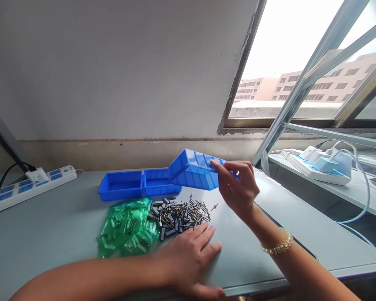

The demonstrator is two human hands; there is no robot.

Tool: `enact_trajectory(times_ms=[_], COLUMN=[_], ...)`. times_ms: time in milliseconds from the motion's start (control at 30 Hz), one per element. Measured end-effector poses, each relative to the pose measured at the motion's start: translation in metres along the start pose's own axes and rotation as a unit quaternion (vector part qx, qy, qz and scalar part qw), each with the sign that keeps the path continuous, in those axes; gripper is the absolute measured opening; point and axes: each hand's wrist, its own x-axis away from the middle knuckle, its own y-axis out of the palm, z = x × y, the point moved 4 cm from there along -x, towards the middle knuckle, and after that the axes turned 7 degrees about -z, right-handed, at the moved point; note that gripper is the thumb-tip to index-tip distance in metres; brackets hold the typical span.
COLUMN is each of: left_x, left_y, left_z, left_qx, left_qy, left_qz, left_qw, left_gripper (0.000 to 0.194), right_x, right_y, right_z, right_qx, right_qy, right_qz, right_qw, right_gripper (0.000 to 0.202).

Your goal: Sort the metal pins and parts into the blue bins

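My right hand (pixel 240 184) grips the rim of a blue plastic bin (pixel 197 169), which is tilted and raised off the table with its ribbed underside partly showing. Below it spreads a pile of small metal parts (pixel 183 215), rivet-like pins mixed with dark short pieces. My left hand (pixel 196 251) lies palm down at the near edge of that pile, fingers stretched out. Left of the pile is a green plastic bag (pixel 127 228) with small light pieces inside. Two more blue bins, a left one (pixel 120 186) and a right one (pixel 158 182), stand side by side behind; the raised bin overlaps the right one.
A white power strip (pixel 59 175) lies at the table's left. Along the right, a metal frame (pixel 288 108) rises before the window, and a side shelf (pixel 319 184) carries chargers and white cables. A dark flat edge shows under my right forearm. The wall bounds the back.
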Motion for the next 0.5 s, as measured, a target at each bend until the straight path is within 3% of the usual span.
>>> enact_trajectory(times_ms=[33, 100, 267, 367, 500], left_x=[0.0, 0.0, 0.0, 0.001, 0.003], left_y=[0.0, 0.001, 0.0, -0.001, 0.002], left_z=[0.0, 0.0, 0.005, 0.009, 0.011], left_qx=[-0.005, -0.02, -0.084, -0.123, -0.169], left_qy=[0.0, 0.002, 0.004, 0.0, -0.005], left_qz=[0.0, -0.002, 0.004, 0.011, 0.017], left_qw=[1.0, 1.0, 0.996, 0.992, 0.985], left_gripper=[0.076, 0.078, 0.075, 0.07, 0.067], right_x=[-0.004, -0.006, 0.008, 0.026, 0.045], right_y=[0.004, 0.024, 0.078, 0.109, 0.132], right_z=[0.016, 0.051, 0.116, 0.132, 0.135], right_qx=[0.007, -0.003, -0.023, -0.047, -0.077], right_qy=[0.036, 0.112, 0.167, 0.183, 0.19], right_qz=[-0.043, -0.207, -0.374, -0.467, -0.544], right_qw=[0.998, 0.972, 0.912, 0.864, 0.814], right_gripper=[0.048, 0.037, 0.023, 0.022, 0.026])
